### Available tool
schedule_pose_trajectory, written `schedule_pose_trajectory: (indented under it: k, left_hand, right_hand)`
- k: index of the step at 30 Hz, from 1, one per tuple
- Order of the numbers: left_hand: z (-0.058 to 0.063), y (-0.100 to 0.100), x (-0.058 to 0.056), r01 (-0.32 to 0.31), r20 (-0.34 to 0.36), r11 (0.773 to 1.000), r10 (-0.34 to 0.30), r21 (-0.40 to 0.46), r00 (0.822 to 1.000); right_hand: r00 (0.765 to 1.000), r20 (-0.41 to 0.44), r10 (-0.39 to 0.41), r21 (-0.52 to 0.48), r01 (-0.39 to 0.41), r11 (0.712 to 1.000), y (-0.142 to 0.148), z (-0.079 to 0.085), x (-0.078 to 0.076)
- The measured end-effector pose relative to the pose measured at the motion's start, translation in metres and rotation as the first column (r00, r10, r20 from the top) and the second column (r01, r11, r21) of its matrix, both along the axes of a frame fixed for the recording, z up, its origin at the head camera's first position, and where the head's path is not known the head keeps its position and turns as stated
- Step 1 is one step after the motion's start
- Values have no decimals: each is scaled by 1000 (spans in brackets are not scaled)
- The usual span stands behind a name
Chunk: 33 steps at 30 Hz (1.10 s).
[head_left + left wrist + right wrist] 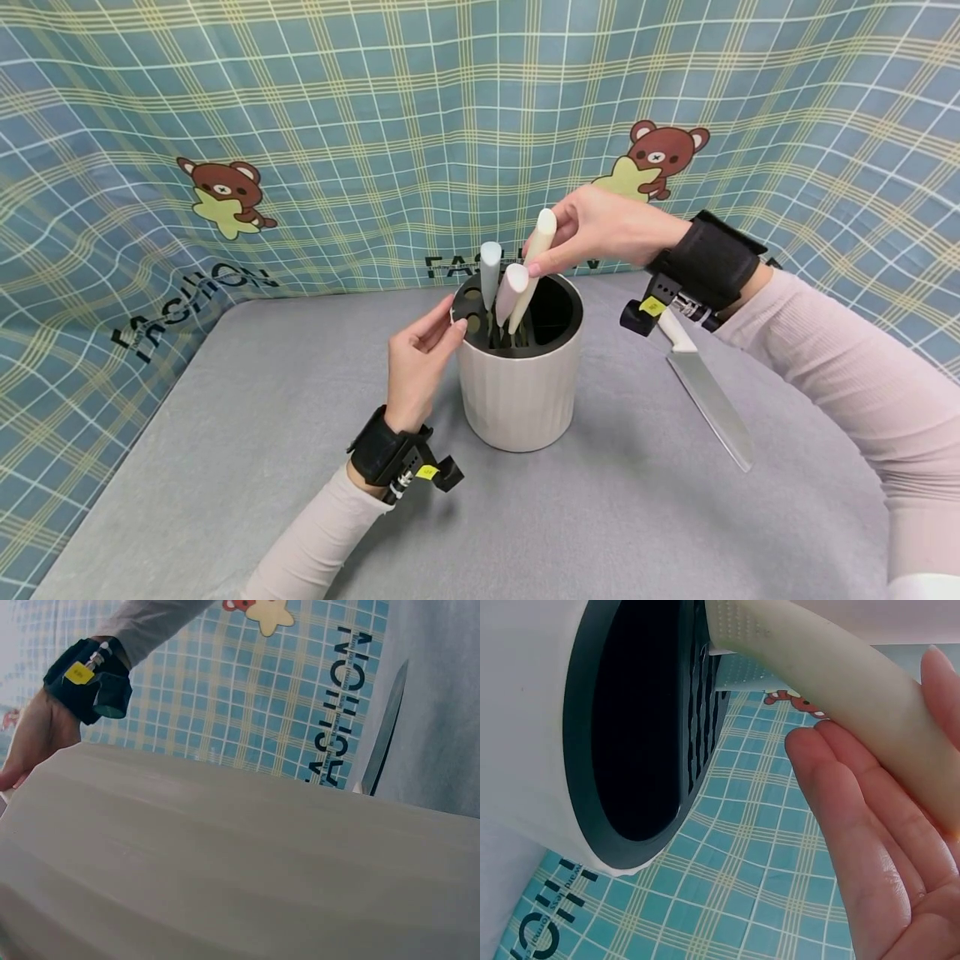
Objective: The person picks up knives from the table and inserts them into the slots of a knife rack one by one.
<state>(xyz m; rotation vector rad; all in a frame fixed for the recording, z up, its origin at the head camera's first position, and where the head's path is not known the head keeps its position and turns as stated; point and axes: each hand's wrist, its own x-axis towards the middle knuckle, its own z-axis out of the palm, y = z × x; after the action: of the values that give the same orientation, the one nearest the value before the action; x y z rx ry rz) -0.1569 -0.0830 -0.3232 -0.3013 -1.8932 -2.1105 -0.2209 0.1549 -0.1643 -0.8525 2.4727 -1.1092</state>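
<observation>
A white ribbed knife holder (519,400) with a black slotted top stands upright on the grey surface. My left hand (420,358) holds its rim at the left, thumb in front and fingers behind. With thumb and fingers my right hand (600,229) holds the cream handle (537,250) of a knife whose lower end is at the slots; its blade is mostly hidden. The right wrist view shows this handle (840,682) between thumb and fingers. Beside it, a pale blue handle (490,271) and a pale pink handle (512,292) stick up from the slots.
A broad-bladed knife (708,400) with a white handle lies on the grey surface (637,517), right of the holder. The holder's top has a large dark opening (551,308) at the right and round holes at the left. A plaid curtain (390,125) hangs behind.
</observation>
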Motion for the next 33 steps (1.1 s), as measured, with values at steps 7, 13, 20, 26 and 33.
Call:
schedule_pose_trajectory:
  k: [7,13,20,26,33]
  left_hand:
    - [-1,0,0,5,3,1000,-5,4,1000]
    - [-1,0,0,4,8,1000,-4,4,1000]
    - [-1,-1,-1,-2,8,1000,2,-6,1000]
    - [1,-2,-1,4,7,1000,-4,-8,1000]
    - [0,-1,-2,-2,0,1000,2,-8,1000]
  right_hand:
    - [1000,28,4,7,-5,1000,2,-3,0]
    - [997,77,26,-32,-24,999,13,-9,1]
    - [996,71,-52,-40,55,998,41,-20,0]
    - [984,42,-174,-31,176,984,69,-38,-11]
    - [954,17,-300,105,297,949,108,-69,-41]
